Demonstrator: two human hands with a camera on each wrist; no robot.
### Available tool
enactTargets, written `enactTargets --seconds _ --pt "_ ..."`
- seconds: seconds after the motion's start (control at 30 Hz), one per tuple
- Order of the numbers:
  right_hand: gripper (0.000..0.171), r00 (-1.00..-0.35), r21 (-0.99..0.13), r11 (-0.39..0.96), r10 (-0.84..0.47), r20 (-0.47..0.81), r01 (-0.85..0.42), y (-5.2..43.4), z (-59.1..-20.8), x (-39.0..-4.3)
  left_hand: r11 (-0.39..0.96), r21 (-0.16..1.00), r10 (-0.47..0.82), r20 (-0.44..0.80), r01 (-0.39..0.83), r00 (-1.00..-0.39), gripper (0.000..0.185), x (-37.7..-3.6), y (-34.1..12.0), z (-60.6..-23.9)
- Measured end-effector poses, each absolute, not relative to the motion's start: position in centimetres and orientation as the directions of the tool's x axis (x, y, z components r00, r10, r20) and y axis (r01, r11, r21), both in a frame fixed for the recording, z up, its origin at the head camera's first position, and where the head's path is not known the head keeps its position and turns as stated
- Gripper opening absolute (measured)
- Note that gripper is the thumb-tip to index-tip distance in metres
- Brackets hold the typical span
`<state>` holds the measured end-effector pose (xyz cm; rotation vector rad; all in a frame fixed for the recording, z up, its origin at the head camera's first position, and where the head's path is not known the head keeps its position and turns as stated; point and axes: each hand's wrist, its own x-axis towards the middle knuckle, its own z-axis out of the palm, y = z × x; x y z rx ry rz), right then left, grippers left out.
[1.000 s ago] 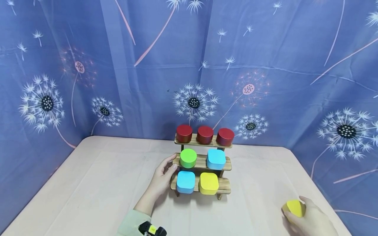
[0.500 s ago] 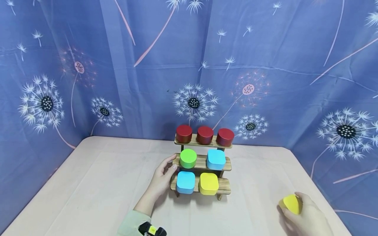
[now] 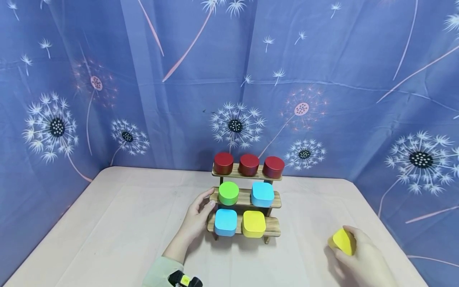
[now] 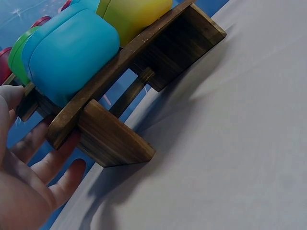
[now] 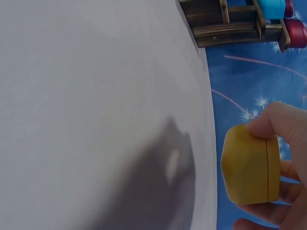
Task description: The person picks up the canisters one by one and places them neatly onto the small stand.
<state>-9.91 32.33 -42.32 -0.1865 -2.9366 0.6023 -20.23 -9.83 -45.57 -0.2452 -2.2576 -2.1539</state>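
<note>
A three-tier wooden display shelf [image 3: 239, 195] stands mid-table. My left hand [image 3: 198, 213] grips the left end of its middle tier, thumb in front and fingers behind. At the right, my right hand [image 3: 362, 253] holds a yellow tin [image 3: 343, 241], tilted, between thumb and fingers. In the right wrist view the same yellow tin [image 5: 249, 165] shows its lid seam, and its shadow falls on the table. On the middle tier sit a round green tin [image 3: 228, 193] and a squarish blue tin [image 3: 262, 194]. The bottom tier bears another blue tin [image 3: 225, 222] and another yellow tin [image 3: 254, 224].
Three round dark-red tins line the top tier, the middle one [image 3: 249, 164] between the others. Pale cloth covers the table [image 3: 118, 223]. A blue dandelion-print curtain [image 3: 172, 99] hangs behind it and along both sides. The shelf's wooden foot [image 4: 115, 136] stands on the cloth.
My right hand has moved left and a little farther from me with the yellow tin, which has tilted more. The left hand and the shelf have stayed in place.
</note>
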Motion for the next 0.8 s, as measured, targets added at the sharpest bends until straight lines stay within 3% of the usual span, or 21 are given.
enactTargets --seconds 0.37,0.57,0.8 --pt "0.071 -0.957 -0.375 0.92 -0.004 0.289 -0.116 30.8 -41.8 -10.5 0.043 0.991 0.11 0.121 0.126 -0.987 0.041 -20.2 -9.8 -45.6" --pt "0.069 -0.899 -0.342 0.901 -0.106 0.424 -0.268 29.3 -41.4 -11.1 0.041 0.991 0.11 0.123 0.128 -0.986 0.041 -20.2 -9.8 -45.5" --pt "0.069 -0.866 -0.332 0.866 -0.196 0.46 -0.373 27.5 -41.0 -11.5 0.042 0.991 0.11 0.124 0.129 -0.986 0.041 -20.3 -9.8 -45.6"
